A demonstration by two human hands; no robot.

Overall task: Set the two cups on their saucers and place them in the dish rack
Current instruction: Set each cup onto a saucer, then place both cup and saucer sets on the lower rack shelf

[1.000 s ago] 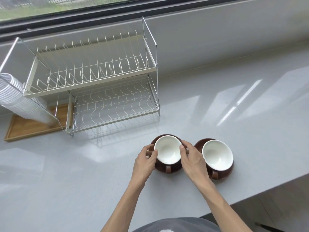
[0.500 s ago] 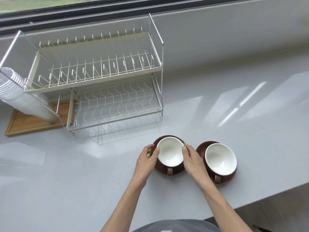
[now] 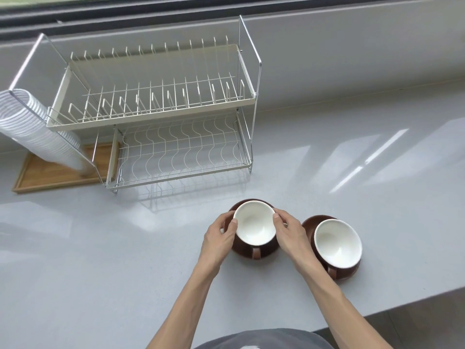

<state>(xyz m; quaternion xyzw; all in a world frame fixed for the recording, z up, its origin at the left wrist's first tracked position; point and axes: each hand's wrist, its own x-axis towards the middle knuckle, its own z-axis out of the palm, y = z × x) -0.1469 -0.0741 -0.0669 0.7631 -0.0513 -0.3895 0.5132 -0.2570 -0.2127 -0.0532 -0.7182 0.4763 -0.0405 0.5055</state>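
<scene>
Cups are both on their saucers now, and the left cup (image 3: 254,222) hasn't really budged on the table (image 3: 100,248), left hand (image 3: 218,238) and right hand (image 3: 292,234) still holding its sides, so the dish rack (image 3: 161,117) lift looks next.

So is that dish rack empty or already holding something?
Empty: both tiers of the dish rack show only bare wire, nothing resting in them.
</scene>
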